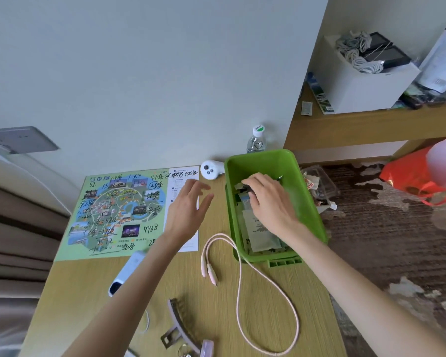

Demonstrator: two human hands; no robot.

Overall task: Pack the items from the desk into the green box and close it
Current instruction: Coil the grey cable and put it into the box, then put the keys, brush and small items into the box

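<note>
Right hand (265,199) fingers apparently pinch something dark inside the packet-filled green box (309,199); left hand (188,204) spread empty.

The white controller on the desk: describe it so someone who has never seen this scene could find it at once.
Start at the green box on the right side of the desk. Just off the box's far left corner, by the wall, lies the white controller, next to the top right corner of the map. It is rounded, with small dark buttons on its face, unlike the clear water bottle standing behind the box.
</note>
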